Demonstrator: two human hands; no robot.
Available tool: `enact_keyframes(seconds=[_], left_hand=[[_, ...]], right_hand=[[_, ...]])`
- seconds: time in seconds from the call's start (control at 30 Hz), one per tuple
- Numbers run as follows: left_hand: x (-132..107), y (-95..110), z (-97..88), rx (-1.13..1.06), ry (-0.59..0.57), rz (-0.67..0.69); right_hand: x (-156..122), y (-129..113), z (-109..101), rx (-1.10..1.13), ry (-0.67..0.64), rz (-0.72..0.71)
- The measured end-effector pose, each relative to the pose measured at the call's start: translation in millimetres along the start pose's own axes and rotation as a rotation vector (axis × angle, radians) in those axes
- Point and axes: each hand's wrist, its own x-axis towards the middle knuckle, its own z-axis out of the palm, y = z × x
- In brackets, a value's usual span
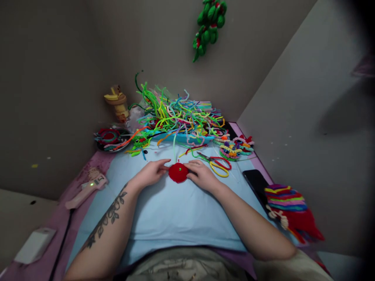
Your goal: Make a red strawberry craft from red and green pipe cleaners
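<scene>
1. The red disc (176,176) sits over the blue cloth (184,218), around the middle of the desk (101,160).
2. The right hand (203,175) grips its right rim between thumb and fingers; the left hand (150,172) curls at the left rim, whether pinching I cannot tell.
3. Uneven pulling could warp the disc.
4. The scissors (211,159), toward the far right corner, could nick a right hand swinging outward.
5. The glue gun (88,191), light glowing by the left edge, could burn a straying left arm if hot.
</scene>
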Motion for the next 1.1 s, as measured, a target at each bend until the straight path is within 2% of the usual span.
enact_keyframes(seconds=[0.2,0.5,0.67,0.8,1.1], left_hand=[[0,8,-0.1,-0.073,-0.040,-0.057],[-2,-4,-5.0,0.003,0.055,-0.070],[-4,-1,-1.9,-0.022,-0.003,-0.048],[-4,4,0.4,-0.124,-0.064,-0.048],[-4,3,-1.6,-0.298,-0.115,-0.062]], right_hand=[[3,6,8,0.016,-0.012,-0.021],[2,-5,-1,0.045,-0.059,0.017],[3,-7,4,0.028,-0.108,0.009],[4,-5,10,0.024,-0.137,0.039],[3,-7,8,0.063,-0.184,0.086]])
